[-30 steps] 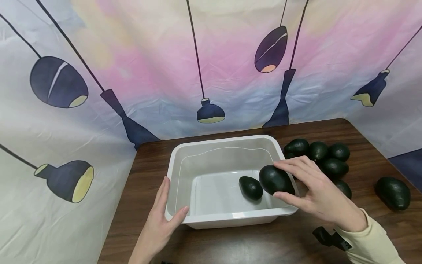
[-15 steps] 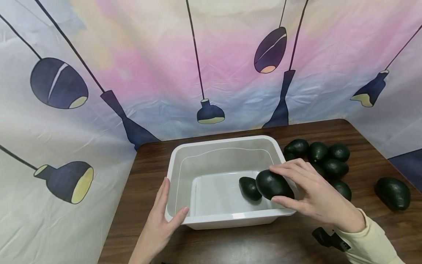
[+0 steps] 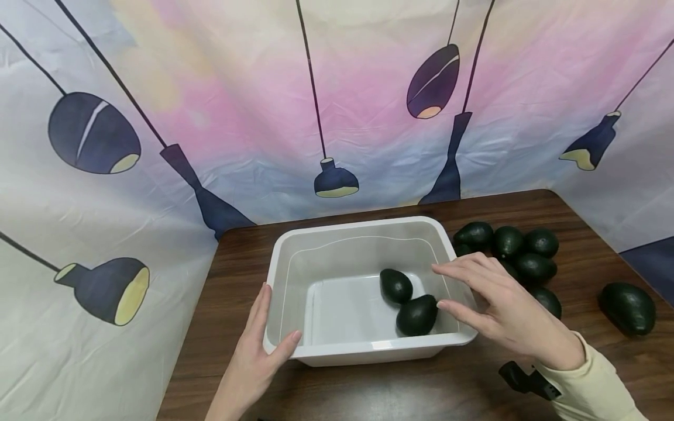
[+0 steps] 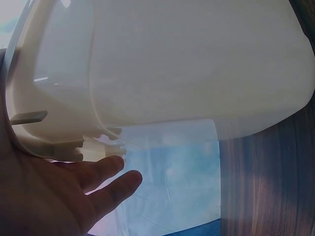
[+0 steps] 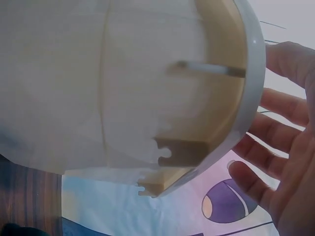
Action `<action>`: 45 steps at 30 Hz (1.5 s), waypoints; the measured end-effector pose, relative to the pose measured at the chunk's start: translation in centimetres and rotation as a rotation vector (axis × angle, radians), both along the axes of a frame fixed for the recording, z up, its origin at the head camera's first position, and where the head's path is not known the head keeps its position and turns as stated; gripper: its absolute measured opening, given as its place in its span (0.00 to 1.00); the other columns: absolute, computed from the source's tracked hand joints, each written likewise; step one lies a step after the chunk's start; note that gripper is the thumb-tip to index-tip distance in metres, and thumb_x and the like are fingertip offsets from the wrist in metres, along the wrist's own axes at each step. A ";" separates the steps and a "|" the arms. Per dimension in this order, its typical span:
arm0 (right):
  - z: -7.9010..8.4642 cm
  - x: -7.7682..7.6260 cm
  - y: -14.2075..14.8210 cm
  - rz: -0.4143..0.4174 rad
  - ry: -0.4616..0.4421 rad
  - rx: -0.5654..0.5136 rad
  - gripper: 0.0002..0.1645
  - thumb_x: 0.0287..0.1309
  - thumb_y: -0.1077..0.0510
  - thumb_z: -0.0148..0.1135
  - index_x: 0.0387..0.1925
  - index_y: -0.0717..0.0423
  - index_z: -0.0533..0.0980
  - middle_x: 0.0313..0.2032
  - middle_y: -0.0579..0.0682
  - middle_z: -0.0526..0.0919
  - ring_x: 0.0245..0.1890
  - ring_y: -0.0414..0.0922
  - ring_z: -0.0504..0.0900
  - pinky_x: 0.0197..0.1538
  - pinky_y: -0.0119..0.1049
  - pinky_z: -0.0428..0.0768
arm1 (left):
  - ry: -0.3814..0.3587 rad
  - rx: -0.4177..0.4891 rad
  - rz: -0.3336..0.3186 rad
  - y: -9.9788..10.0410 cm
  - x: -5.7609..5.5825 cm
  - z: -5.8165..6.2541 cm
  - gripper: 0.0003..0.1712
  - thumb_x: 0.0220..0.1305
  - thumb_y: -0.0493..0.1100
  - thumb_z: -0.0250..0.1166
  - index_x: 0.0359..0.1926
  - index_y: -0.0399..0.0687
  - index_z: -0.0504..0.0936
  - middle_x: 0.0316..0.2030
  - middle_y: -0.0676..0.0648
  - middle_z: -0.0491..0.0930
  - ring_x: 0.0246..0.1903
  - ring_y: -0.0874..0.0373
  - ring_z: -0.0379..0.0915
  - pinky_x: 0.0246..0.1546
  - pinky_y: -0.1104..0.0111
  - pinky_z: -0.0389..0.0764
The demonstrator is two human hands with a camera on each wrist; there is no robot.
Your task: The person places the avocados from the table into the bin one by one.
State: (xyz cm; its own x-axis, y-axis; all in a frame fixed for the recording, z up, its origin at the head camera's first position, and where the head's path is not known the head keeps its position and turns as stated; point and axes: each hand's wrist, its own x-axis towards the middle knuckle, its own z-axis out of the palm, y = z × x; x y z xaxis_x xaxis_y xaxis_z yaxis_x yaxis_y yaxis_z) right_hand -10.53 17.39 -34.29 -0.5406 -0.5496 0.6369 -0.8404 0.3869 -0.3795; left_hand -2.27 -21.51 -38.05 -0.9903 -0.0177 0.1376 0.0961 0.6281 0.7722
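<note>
A white plastic tub (image 3: 358, 349) stands on the table with two dark green avocados inside, toward its right end. The farther avocado (image 3: 395, 285) lies against the nearer avocado (image 3: 417, 316). My left hand (image 3: 253, 354) rests at the tub's front left corner, fingers fairly straight along the rim. In the left wrist view, fingers (image 4: 118, 189) extend beside the tub's underside. Over the tub's right rim hovers my right hand (image 3: 502, 304), fingers spread and holding nothing. The right wrist view shows that hand's fingers (image 5: 275, 129) apart beside the rim.
Several avocados (image 3: 534, 268) sit clustered on the brown wooden table (image 3: 368, 392) right of the tub. One more avocado (image 3: 626, 309) lies alone at the far right. A patterned cloth (image 3: 253, 88) hangs behind the table.
My right hand has lowered an avocado into the tub and let go of it. The other avocado inside has shifted slightly back. My left hand has stayed in place.
</note>
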 end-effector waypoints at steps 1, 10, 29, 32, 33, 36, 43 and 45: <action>0.0 0.0 0.0 -0.002 0.000 0.000 0.31 0.57 0.49 0.70 0.60 0.54 0.75 0.52 0.44 0.80 0.50 0.41 0.71 0.50 0.26 0.65 | 0.002 0.002 -0.001 0.0 0.0 0.0 0.53 0.64 0.51 0.67 0.78 0.57 0.42 0.76 0.54 0.41 0.71 0.49 0.45 0.62 0.46 0.59; -0.1 -0.2 0.6 -0.026 -0.005 0.002 0.31 0.57 0.50 0.70 0.61 0.53 0.75 0.52 0.44 0.80 0.52 0.42 0.72 0.55 0.25 0.65 | 0.008 0.011 -0.006 0.1 -0.2 0.0 0.53 0.64 0.51 0.67 0.78 0.57 0.41 0.76 0.54 0.40 0.71 0.49 0.45 0.62 0.45 0.59; -1.0 -1.1 7.2 -0.369 -0.025 0.035 0.36 0.47 0.63 0.75 0.61 0.54 0.75 0.56 0.53 0.77 0.55 0.49 0.70 0.57 0.31 0.61 | 0.004 -0.020 0.000 0.1 -0.1 0.2 0.55 0.62 0.51 0.68 0.78 0.56 0.41 0.76 0.52 0.41 0.71 0.47 0.45 0.62 0.45 0.58; -2.2 -1.6 9.4 -0.468 -0.025 0.035 0.32 0.52 0.62 0.73 0.60 0.60 0.75 0.59 0.61 0.72 0.57 0.60 0.67 0.58 0.46 0.62 | -0.001 -0.019 -0.003 0.1 -0.1 0.1 0.55 0.62 0.51 0.68 0.78 0.56 0.41 0.76 0.52 0.41 0.71 0.47 0.45 0.62 0.45 0.58; -2.6 -1.7 10.2 -0.510 -0.043 0.033 0.31 0.56 0.60 0.70 0.60 0.62 0.74 0.61 0.64 0.69 0.59 0.63 0.64 0.59 0.52 0.62 | -0.001 -0.018 -0.003 0.0 0.0 0.1 0.54 0.62 0.51 0.68 0.78 0.56 0.41 0.76 0.52 0.41 0.71 0.47 0.45 0.62 0.44 0.58; -3.8 -2.0 12.6 -0.643 -0.112 0.016 0.30 0.66 0.53 0.61 0.62 0.68 0.69 0.67 0.70 0.56 0.65 0.70 0.52 0.60 0.68 0.52 | -0.008 -0.013 -0.001 0.0 0.0 0.1 0.54 0.63 0.52 0.68 0.78 0.57 0.40 0.76 0.51 0.41 0.71 0.46 0.45 0.62 0.44 0.58; -6.3 -2.3 17.0 -0.959 -0.249 -0.028 0.40 0.73 0.42 0.43 0.68 0.72 0.58 0.72 0.67 0.42 0.70 0.67 0.42 0.65 0.69 0.44 | -0.014 -0.008 0.002 0.1 0.1 0.1 0.54 0.63 0.52 0.67 0.78 0.57 0.40 0.76 0.51 0.41 0.71 0.46 0.45 0.62 0.44 0.58; -7.2 -2.3 17.8 -0.996 -0.270 -0.054 0.39 0.74 0.44 0.42 0.68 0.73 0.57 0.71 0.68 0.42 0.71 0.66 0.41 0.65 0.68 0.45 | -0.016 -0.011 0.002 0.1 0.0 0.1 0.54 0.63 0.52 0.67 0.78 0.57 0.40 0.76 0.51 0.41 0.71 0.46 0.45 0.62 0.44 0.58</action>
State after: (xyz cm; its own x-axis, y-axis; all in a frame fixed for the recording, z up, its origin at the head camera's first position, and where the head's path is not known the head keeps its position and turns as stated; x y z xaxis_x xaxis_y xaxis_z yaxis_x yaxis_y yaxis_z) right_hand -12.86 35.21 -41.49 -0.8634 0.2518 0.4372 -0.0322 0.8373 -0.5458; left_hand -2.23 -21.40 -37.95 -0.9924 -0.0183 0.1221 0.0826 0.6368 0.7666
